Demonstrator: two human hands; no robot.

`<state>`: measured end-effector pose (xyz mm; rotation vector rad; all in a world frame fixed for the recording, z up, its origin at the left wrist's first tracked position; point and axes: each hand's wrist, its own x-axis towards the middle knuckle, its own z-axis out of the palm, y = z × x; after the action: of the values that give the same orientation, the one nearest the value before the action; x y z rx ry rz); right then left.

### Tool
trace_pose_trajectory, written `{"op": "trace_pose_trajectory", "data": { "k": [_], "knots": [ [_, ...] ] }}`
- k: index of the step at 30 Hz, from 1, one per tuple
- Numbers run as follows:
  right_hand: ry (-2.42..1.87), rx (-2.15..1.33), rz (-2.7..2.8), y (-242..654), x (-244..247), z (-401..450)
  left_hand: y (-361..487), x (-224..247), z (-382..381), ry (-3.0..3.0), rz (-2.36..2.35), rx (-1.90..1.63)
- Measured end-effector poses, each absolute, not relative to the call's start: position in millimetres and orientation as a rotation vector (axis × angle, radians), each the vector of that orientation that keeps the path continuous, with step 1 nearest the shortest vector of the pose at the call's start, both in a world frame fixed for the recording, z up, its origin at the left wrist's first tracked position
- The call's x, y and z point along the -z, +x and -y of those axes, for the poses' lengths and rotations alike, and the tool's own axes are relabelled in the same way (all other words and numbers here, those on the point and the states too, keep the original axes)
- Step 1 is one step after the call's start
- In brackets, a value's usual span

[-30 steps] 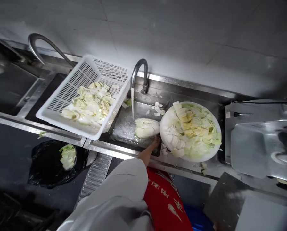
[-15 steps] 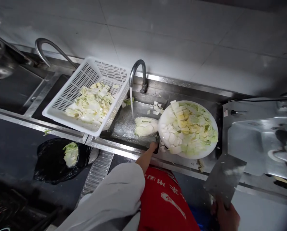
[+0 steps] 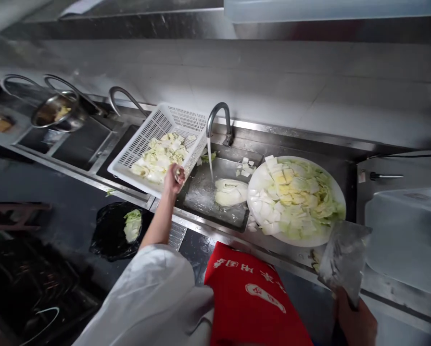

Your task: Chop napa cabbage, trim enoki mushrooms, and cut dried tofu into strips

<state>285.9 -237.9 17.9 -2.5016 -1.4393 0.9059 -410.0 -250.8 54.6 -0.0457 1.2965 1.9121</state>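
My left hand (image 3: 174,179) is closed on something small and pale, likely a cabbage piece, over the near right edge of the white perforated basket (image 3: 127,172), which holds cut cabbage (image 3: 161,156). My right hand (image 3: 356,317) grips a wide cleaver (image 3: 345,259), its blade raised beside a round white board (image 3: 253,187) heaped with chopped cabbage (image 3: 295,192). A cabbage half (image 3: 231,192) lies in the wet sink (image 3: 197,192) between basket and board. Water runs from the curved faucet (image 3: 219,113) beside it.
A black bag-lined bin (image 3: 105,230) with a cabbage leaf (image 3: 133,226) stands below the counter at left. Farther left, a metal pot (image 3: 71,120) sits by other sinks. A translucent tub (image 3: 405,235) is at right; a shelf edge (image 3: 146,24) crosses the top.
My left hand has moved from the sink's near edge leftward to the basket, now holding something pale. My right hand still holds the cleaver. The view has shifted, showing the shelf and more at left.
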Motion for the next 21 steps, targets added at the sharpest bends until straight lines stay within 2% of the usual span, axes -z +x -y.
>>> {"op": "trace_pose_trajectory", "data": {
  "k": [2, 4, 6, 8, 10, 13, 17, 21],
  "knots": [
    [-2.47, -0.902, 1.461, 284, -11, 231, -457, -81, 257, -0.023, -1.639, -1.933],
    [-2.43, -0.906, 1.463, 279, -8, 229, -485, -91, 259, -0.025, -2.089, -1.774],
    [-2.349, -0.932, 1.445, 273, -7, 230, -491, -84, 257, 0.103, -2.578, -1.599],
    [-2.262, -0.969, 1.396, 268, -7, 232, -474, -63, 249, 0.516, -2.866, -1.541],
    [-2.197, -1.009, 1.31, 265, -7, 234, -435, -36, 236, 1.026, -2.729, -1.547],
    [-2.135, -1.03, 1.206, 264, -7, 238, -349, 4, 207, 1.439, -2.306, -1.441],
    [-2.147, -1.057, 1.14, 266, -12, 242, -246, 37, 137, 1.372, -1.967, -1.469],
    [-2.135, -1.073, 1.057, 269, -17, 247, -203, 41, 48, 1.24, -1.708, -1.381]
  ]
}}
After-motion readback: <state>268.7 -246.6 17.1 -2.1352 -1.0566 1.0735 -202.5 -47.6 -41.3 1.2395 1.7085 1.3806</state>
